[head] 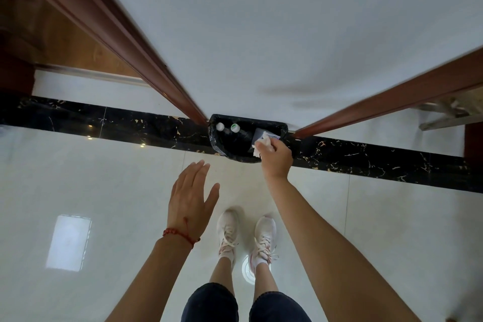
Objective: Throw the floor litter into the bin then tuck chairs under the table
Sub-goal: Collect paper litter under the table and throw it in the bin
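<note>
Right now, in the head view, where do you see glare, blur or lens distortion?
Head view: glare patch shines on the glossy floor at lower left; wide-angle distortion makes the door frames splay outward; slight motion blur smears the wall above the bin; the right hand holding the tissue stays fairly sharp.

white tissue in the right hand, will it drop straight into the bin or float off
The tissue looks crumpled and thin, so probably floppy and very light. Held by the right hand right above the black-lined bin, it should likely fall in, perhaps drifting slightly.

Open bin (222, 150) mouth, wall (261, 34) close behind.
</note>
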Available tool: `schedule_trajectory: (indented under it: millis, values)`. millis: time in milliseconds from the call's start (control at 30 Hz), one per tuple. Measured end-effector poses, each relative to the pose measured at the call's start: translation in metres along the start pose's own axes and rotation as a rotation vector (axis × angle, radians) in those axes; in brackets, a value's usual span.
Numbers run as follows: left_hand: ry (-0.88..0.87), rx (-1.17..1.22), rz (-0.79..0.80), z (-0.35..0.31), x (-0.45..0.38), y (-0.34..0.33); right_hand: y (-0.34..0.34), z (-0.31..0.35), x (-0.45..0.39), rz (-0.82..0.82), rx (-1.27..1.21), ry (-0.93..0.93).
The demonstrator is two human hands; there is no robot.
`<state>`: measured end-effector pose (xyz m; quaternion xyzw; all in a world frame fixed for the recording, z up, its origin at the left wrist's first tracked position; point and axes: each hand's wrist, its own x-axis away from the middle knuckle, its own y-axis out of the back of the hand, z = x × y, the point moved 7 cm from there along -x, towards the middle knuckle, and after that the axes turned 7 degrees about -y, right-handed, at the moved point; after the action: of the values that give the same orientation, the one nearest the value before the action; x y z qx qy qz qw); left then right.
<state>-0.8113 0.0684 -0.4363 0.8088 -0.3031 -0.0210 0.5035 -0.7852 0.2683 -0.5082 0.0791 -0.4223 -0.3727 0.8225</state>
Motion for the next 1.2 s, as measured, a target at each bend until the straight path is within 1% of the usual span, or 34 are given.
schedule_trajectory:
  millis: [200,333,433,500,633,733,833,1033,1200]
  values:
    - [0.023,0.026,-0.034,0.009,-0.004,0.004,-0.008,0.006,-0.009,0.027,-0.119,-0.083]
    - [0.027,0.029,-0.035,0.009,-0.005,0.003,-0.003,0.009,-0.008,0.033,-0.025,0.030]
    - [0.019,0.013,-0.021,0.005,-0.004,0.002,0.007,0.009,0.007,0.070,0.059,0.068]
    - [0.013,0.003,-0.011,0.001,-0.003,0.003,0.016,0.009,0.018,0.089,0.143,0.138]
    - [-0.004,-0.019,0.000,-0.014,-0.001,0.012,0.040,0.017,0.046,0.076,0.350,0.406]
    - [-0.039,-0.050,-0.007,-0.031,0.001,0.023,0.063,0.023,0.068,0.028,0.494,0.507]
    - [-0.071,-0.074,-0.012,-0.049,0.005,0.033,0.084,0.030,0.086,-0.017,0.571,0.581]
    - [-0.120,-0.101,0.016,-0.084,0.022,0.047,0.121,0.038,0.120,-0.033,0.627,0.604]
    - [-0.187,-0.099,0.066,-0.108,0.039,0.051,0.154,0.036,0.149,-0.078,0.604,0.526]
